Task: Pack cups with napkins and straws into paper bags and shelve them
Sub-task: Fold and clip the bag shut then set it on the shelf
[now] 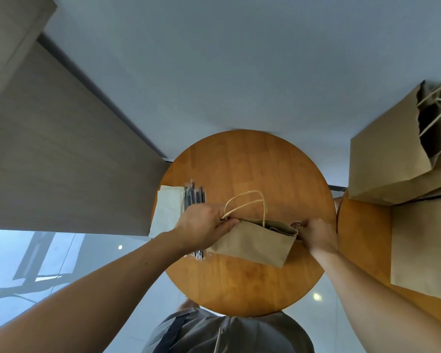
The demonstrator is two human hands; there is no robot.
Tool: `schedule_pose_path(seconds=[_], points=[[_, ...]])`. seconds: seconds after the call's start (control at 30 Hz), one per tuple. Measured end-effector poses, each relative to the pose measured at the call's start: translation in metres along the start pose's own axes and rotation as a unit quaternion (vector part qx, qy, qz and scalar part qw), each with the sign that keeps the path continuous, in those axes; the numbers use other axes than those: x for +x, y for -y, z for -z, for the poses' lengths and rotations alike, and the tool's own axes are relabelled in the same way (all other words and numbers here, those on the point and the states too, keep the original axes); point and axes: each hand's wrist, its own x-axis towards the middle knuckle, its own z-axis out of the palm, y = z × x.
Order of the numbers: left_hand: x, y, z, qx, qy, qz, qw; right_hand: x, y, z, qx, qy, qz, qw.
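A brown paper bag [255,242] with twine handles [250,202] stands on the round wooden table [252,166], its mouth narrow and partly open. My left hand [201,226] grips the bag's left top edge by the handle. Across from it, my right hand [316,235] pinches the right top edge. A little red-patterned something shows inside the mouth near my right hand. White napkins [167,210] and wrapped black straws [195,193] lie left of the bag, partly hidden by my left hand.
A large open paper bag [387,159] sits on flat paper bags [423,245] on a second wooden table [362,250] at right. A grey wall panel [61,149] stands at left. Glossy floor lies below.
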Motion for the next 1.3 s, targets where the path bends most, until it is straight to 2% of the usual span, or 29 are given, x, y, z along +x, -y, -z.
schedule_pose_path(seconds=[0.17,0.47,0.63,0.87,1.1,1.3], points=[[-0.002,-0.001,0.001,0.010,0.026,0.007,1.000,-0.008,-0.002,0.007,0.024,0.027,0.011,0.999],[0.001,-0.006,0.008,0.059,0.059,0.020,0.996,-0.036,0.017,0.026,0.103,-0.038,0.007,0.994],[0.000,-0.009,0.012,0.061,0.086,0.016,0.994,-0.082,0.048,0.074,0.236,-0.137,0.046,0.961],[-0.001,-0.009,0.018,0.074,0.095,-0.007,0.993,-0.163,0.097,0.116,0.330,-0.175,0.124,0.919],[-0.003,0.001,0.019,0.062,0.092,-0.055,0.992,-0.197,0.121,0.089,0.173,-0.219,0.209,0.937],[-0.004,0.004,0.020,0.039,0.089,-0.076,0.992,-0.188,0.136,0.074,-0.042,-0.149,0.251,0.956]])
